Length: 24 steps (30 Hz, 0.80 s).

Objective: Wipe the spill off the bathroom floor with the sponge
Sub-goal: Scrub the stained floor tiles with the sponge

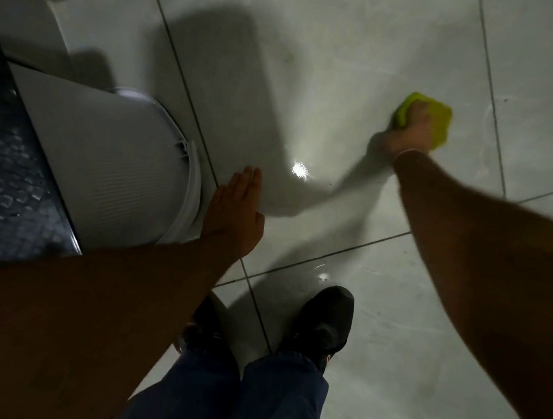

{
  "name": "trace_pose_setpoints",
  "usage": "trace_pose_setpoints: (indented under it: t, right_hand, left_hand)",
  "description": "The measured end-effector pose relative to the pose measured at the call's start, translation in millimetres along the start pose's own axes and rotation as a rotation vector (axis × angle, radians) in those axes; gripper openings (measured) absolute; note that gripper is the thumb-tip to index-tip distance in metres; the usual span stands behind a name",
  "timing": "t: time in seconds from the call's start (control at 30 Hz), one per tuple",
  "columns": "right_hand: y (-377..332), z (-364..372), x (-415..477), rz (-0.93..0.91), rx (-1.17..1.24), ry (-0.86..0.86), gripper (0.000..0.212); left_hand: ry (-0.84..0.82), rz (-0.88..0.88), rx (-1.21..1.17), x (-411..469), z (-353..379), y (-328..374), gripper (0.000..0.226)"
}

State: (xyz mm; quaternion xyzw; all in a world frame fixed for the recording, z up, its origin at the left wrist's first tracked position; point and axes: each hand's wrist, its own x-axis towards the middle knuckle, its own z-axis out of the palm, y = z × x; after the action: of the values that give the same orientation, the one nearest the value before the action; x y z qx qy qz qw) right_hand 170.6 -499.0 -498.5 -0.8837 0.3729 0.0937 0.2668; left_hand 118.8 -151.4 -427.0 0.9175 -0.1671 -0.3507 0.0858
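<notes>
Two dark shoes [321, 321] are standing on the pale tiled floor [391, 343] (wet glints nearby). The left hand [235, 215] is resting flat, fingers [249, 182] released and straight, beside the white toilet [108, 162]. Farther out, the right hand [413, 126] is grasping the yellow-green sponge [440, 121], pressing it against the floor.

sponge [441, 123]: blurred, and my right hand [412, 128] covers its middle
spill: I cannot tell its outline on the floor [406, 52]
toilet [108, 162]: far part cut by the left edge
left shoe [203, 325]: mostly behind my left forearm
</notes>
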Motion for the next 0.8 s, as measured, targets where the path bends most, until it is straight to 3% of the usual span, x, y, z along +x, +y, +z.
trace_pose_setpoints:
  t: [0.13,0.23,0.33,0.43,0.5,0.57,0.6,0.7,0.8]
  right_hand:
    - [-63,36,-78,-0.355,-0.162,-0.358,0.077]
    - [-60,58,-132,-0.567,-0.316,-0.390,0.078]
    - [-38,36,-123,-0.674,-0.416,-0.325,0.073]
    - [-15,-6,-70,-0.464,-0.430,-0.218,0.060]
    - [9,-42,-22,-0.266,-0.404,-0.058,0.042]
    - [17,-62,6,-0.045,-0.372,-0.109,0.030]
    - [13,-66,9,0.012,-0.380,-0.146,0.037]
    - [-22,-45,-24,-0.001,-0.345,-0.159,0.050]
    - [-46,-3,-80,-0.243,-0.336,-0.405,0.068]
  left_hand:
    - [0.025,-0.004,0.023,7,-9,-5,0.080]
    - [0.038,-0.048,0.006,10,-11,-5,0.078]
    - [0.043,-0.071,-0.031,16,-14,1,0.079]
    - [0.016,-0.072,-0.022,16,-13,-1,0.079]
    - [-0.004,-0.090,-0.007,11,-9,-2,0.079]
    - [-0.003,-0.089,0.005,4,-3,-4,0.078]
    - [-0.009,-0.073,0.000,1,-4,-3,0.078]
    - [-0.013,-0.052,0.018,-9,-3,-1,0.078]
    - [-0.022,-0.081,-0.029,-16,-4,8,0.077]
